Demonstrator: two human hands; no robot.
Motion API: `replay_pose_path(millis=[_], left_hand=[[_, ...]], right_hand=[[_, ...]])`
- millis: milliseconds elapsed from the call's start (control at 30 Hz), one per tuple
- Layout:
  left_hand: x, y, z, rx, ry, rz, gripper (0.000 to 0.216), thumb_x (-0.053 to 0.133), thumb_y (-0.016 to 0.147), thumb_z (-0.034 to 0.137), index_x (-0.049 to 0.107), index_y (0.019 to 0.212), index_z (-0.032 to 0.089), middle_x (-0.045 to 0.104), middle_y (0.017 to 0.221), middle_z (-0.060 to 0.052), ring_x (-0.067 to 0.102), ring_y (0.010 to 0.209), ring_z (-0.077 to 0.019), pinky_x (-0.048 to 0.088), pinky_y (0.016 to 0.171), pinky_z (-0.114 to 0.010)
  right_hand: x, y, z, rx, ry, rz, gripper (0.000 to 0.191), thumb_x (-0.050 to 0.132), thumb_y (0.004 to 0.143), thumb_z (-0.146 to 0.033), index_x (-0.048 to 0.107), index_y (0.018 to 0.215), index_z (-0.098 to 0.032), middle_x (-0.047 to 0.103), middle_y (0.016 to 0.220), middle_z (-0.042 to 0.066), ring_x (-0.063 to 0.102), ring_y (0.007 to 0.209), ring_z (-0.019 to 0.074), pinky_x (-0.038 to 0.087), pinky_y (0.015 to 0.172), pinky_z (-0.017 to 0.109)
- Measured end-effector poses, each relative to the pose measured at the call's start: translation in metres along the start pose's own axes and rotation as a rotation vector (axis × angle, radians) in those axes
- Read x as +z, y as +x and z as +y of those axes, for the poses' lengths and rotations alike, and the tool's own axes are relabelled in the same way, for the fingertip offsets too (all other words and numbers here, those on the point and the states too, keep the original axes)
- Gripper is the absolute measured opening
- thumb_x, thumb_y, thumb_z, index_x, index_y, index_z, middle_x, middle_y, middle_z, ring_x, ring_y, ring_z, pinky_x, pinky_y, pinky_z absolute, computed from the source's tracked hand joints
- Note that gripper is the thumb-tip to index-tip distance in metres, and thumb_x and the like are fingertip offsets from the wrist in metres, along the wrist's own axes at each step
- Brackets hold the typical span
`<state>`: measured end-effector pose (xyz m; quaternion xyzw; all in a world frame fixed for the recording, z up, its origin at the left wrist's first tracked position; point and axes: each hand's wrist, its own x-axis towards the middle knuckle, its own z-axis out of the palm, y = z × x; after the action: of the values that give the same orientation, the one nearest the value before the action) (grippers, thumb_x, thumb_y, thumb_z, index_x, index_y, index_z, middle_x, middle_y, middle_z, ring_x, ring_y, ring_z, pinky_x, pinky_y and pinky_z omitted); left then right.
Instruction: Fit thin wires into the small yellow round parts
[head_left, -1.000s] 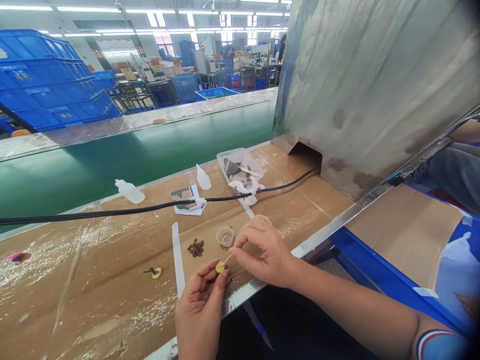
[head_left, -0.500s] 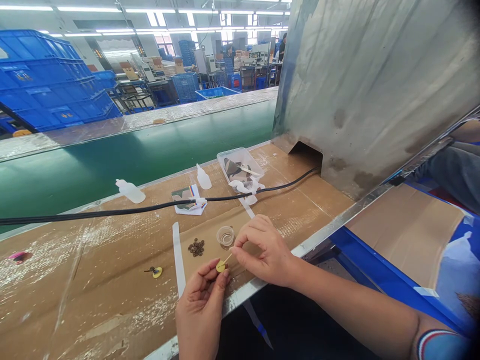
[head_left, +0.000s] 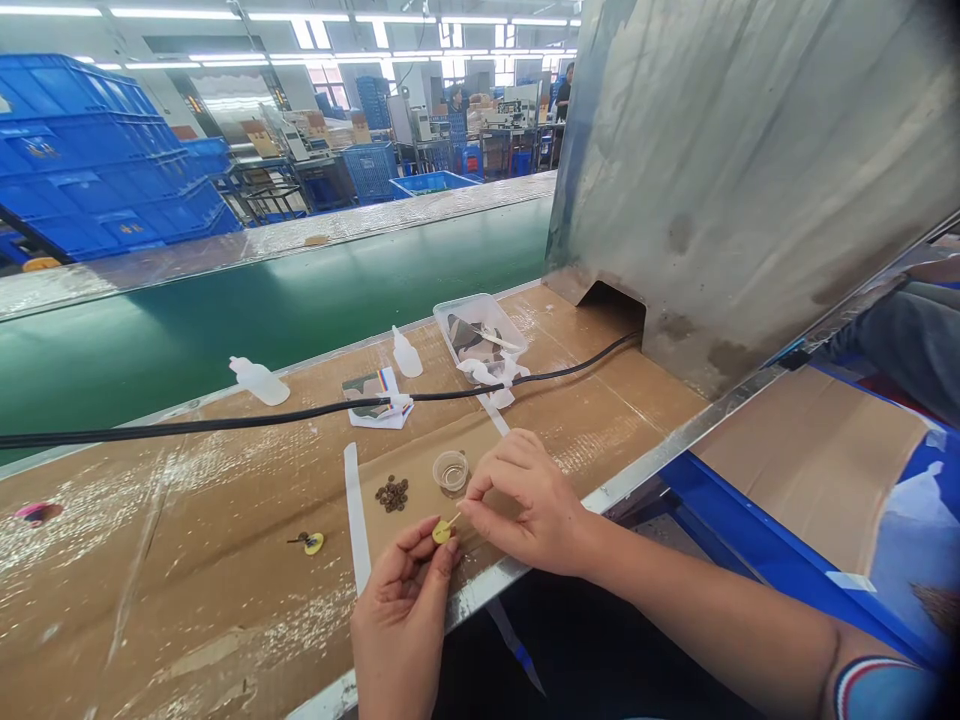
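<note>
Between thumb and fingertips, my left hand (head_left: 409, 590) pinches a small round yellow disc (head_left: 442, 532) over the bench's near edge. My right hand (head_left: 525, 500) is closed on a thin pale stick (head_left: 454, 519), whose tip meets the disc's face. Just behind the hands stands a small clear cup (head_left: 451, 470). A pile of small dark brown round pieces (head_left: 392, 493) lies left of the cup. Farther left, another yellow disc (head_left: 313, 544) rests on the brown covering with a dark piece beside it.
A black cable (head_left: 315, 412) crosses the bench. Behind it are two white squeeze bottles (head_left: 259, 381) (head_left: 406, 353) and a clear plastic box (head_left: 480, 335) with camouflage cloth. Camouflage-print cards (head_left: 379, 398) lie under the cable. A metal panel (head_left: 735, 180) rises at right; a green conveyor (head_left: 300, 305) runs behind.
The stick's tip and my right fingers have shifted very slightly left at the yellow disc. Both hands keep their grips; the other things stay in place.
</note>
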<state>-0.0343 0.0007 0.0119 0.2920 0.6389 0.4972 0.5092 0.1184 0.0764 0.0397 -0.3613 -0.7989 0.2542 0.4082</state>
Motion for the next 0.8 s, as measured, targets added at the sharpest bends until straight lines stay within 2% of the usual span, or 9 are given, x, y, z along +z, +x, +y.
replay_pose_path(millis=[533, 800], left_hand=[[0.0, -0.0008, 0.0016, -0.021, 0.006, 0.028, 0.05, 0.077, 0.061, 0.039, 0.06, 0.1, 0.014, 0.067, 0.093, -0.01, 0.063, 0.086, -0.0176, 0.053, 0.078, -0.022], [-0.0002, -0.0004, -0.0009, -0.013, 0.005, 0.021, 0.05, 0.077, 0.062, 0.039, 0.06, 0.101, 0.014, 0.067, 0.093, -0.01, 0.063, 0.086, -0.0157, 0.052, 0.079, -0.019]], right_hand=[[-0.0039, -0.0005, -0.0021, -0.004, 0.009, 0.019, 0.008, 0.057, 0.083, -0.021, 0.055, 0.076, -0.017, 0.059, 0.076, -0.001, 0.05, 0.077, 0.0128, 0.033, 0.078, 0.034], [-0.0071, 0.0046, 0.0026, 0.014, -0.016, 0.079, 0.009, 0.057, 0.083, -0.02, 0.054, 0.075, -0.017, 0.059, 0.075, -0.001, 0.05, 0.075, 0.0128, 0.033, 0.078, 0.033]])
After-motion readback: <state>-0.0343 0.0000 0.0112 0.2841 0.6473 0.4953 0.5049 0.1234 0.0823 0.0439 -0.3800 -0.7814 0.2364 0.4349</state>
